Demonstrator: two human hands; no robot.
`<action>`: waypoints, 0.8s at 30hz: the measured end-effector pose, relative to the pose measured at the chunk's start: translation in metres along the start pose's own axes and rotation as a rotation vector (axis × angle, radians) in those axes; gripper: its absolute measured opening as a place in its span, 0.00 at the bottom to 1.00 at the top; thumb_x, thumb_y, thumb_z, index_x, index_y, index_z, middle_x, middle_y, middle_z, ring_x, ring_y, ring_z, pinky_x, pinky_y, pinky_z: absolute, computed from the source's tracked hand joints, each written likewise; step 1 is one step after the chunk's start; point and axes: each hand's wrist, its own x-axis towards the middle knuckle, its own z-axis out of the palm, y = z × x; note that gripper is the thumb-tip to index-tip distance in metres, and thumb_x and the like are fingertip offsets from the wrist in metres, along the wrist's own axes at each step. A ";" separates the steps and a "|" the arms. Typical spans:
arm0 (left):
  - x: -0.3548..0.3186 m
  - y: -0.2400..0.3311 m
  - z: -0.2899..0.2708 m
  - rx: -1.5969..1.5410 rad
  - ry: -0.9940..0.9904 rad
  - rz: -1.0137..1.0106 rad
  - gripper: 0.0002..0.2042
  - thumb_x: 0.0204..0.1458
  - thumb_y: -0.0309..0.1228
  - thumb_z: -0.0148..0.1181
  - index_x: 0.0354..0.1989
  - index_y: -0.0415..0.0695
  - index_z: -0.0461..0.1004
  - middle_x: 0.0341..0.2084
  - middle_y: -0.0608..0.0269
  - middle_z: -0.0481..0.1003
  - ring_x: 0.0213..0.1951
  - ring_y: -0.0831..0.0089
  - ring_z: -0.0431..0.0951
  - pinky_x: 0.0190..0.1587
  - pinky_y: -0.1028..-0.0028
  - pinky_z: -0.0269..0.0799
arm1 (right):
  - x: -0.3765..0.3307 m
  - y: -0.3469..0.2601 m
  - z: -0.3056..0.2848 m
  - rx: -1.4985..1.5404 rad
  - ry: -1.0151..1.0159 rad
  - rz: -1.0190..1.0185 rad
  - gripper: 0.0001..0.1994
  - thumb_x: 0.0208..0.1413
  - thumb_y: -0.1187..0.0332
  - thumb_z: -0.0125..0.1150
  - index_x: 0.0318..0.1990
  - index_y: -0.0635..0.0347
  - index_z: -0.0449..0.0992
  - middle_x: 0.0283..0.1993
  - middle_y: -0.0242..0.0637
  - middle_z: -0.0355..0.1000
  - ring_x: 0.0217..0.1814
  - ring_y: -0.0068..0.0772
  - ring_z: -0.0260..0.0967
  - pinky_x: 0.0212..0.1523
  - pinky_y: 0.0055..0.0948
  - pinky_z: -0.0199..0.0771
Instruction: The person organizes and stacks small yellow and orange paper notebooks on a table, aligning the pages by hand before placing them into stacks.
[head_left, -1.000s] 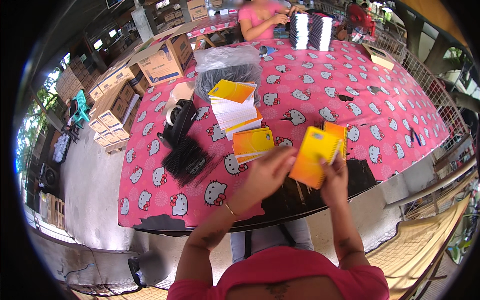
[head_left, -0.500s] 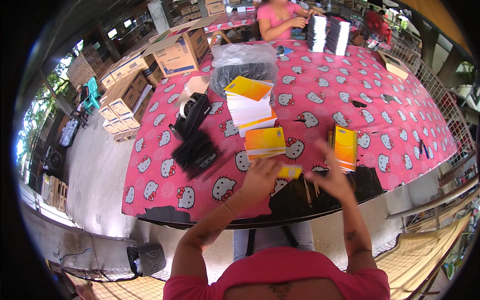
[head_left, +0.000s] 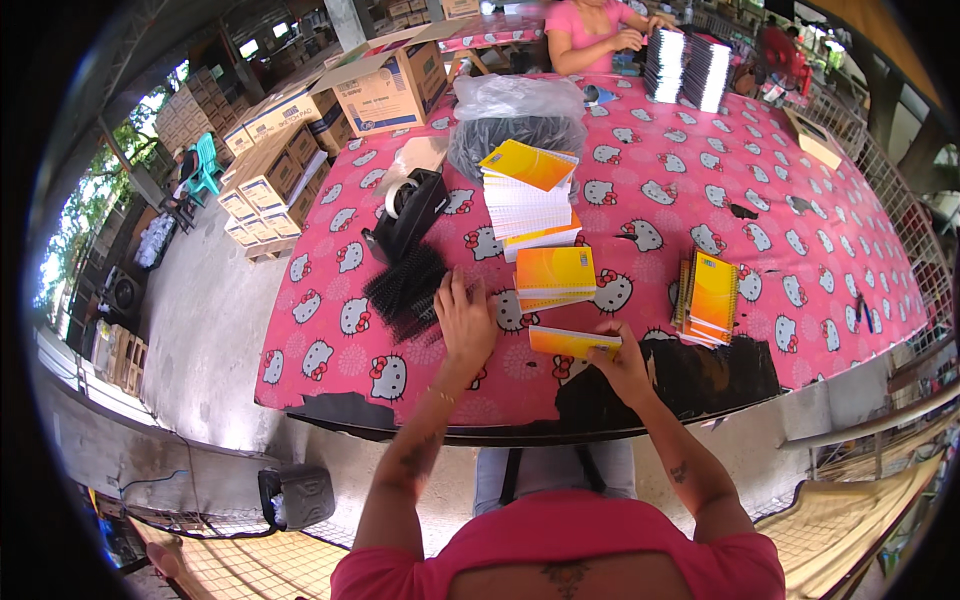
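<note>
My right hand (head_left: 622,362) grips the right end of a small yellow-orange notepad (head_left: 562,341), with the thumb on its cover. The notepad is tilted just over the table's near side, below a short stack of yellow notepads (head_left: 555,272). To the left, my left hand (head_left: 466,318) reaches to the edge of a heap of black plastic binding coils (head_left: 402,290). Its fingers are stretched out and apart, and I see nothing held in them. Right of my right hand lies a stack of coil-bound yellow notebooks (head_left: 713,295).
A black tape dispenser (head_left: 418,215) stands behind the coils. Fanned notepads (head_left: 525,205) lean near a clear plastic bag (head_left: 515,120) of dark contents. Cardboard boxes (head_left: 385,92) sit at the back left. Across the table, a person (head_left: 590,40) handles tall notebook stacks (head_left: 665,65).
My left hand has let go of the notepad and moved left to the coils. My right hand has come in from the right and now holds the notepad. The view has shifted slightly.
</note>
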 end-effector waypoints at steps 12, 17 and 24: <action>-0.017 0.035 -0.067 -0.804 -0.356 -0.181 0.06 0.58 0.24 0.60 0.42 0.38 0.79 0.31 0.55 0.78 0.28 0.67 0.77 0.30 0.71 0.70 | 0.010 -0.016 -0.007 0.076 -0.149 0.072 0.14 0.62 0.69 0.62 0.52 0.65 0.76 0.46 0.34 0.76 0.49 0.21 0.71 0.48 0.23 0.72; -0.019 0.027 -0.057 -0.771 -0.317 -0.147 0.07 0.56 0.25 0.62 0.41 0.40 0.81 0.29 0.55 0.78 0.27 0.71 0.77 0.29 0.73 0.70 | 0.012 -0.011 -0.006 0.085 -0.209 0.081 0.15 0.62 0.68 0.62 0.53 0.66 0.75 0.46 0.34 0.77 0.48 0.22 0.72 0.49 0.24 0.72; -0.007 0.013 -0.042 -0.770 -0.435 -0.216 0.07 0.57 0.27 0.62 0.42 0.39 0.80 0.28 0.55 0.78 0.28 0.72 0.78 0.31 0.73 0.71 | 0.012 -0.007 -0.008 0.086 -0.238 0.047 0.14 0.63 0.69 0.60 0.54 0.65 0.76 0.47 0.33 0.77 0.47 0.21 0.71 0.49 0.23 0.71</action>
